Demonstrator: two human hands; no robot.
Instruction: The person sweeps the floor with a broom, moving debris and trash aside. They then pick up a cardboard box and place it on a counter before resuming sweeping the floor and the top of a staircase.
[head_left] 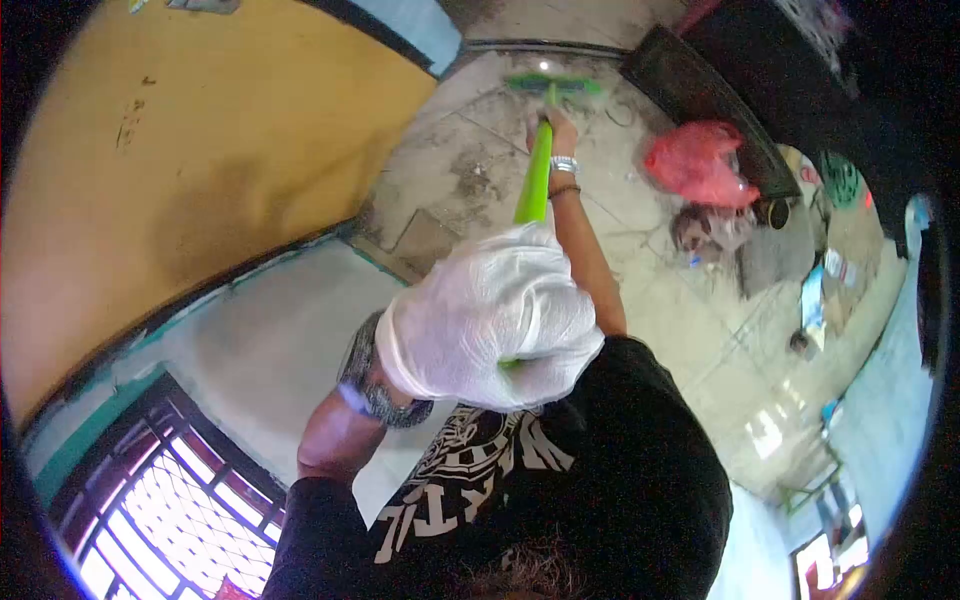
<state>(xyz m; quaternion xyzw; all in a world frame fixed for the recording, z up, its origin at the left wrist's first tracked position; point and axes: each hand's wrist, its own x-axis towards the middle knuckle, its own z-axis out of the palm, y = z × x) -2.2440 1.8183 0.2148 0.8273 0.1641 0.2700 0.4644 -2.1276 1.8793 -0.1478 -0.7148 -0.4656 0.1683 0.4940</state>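
Note:
A green-handled broom (536, 185) slants away from the body, its wide, blurred green head (575, 86) at the floor near the top. My left hand (490, 318), in a white glove with a dark band at the wrist, is wrapped round the near end of the handle. Farther down the handle, close to the head, my right hand (553, 130) grips it; this hand is bare, with bracelets at the wrist. Dark dirt (475, 175) lies on the tiles to the left of the broom.
To the right on the floor are a red plastic bag (703, 163), a clear bag (712, 232) and scattered litter (815, 300). A dark board (710, 100) lies behind the red bag. A yellow panel (220, 130) rises at the left, above a barred window (185, 500).

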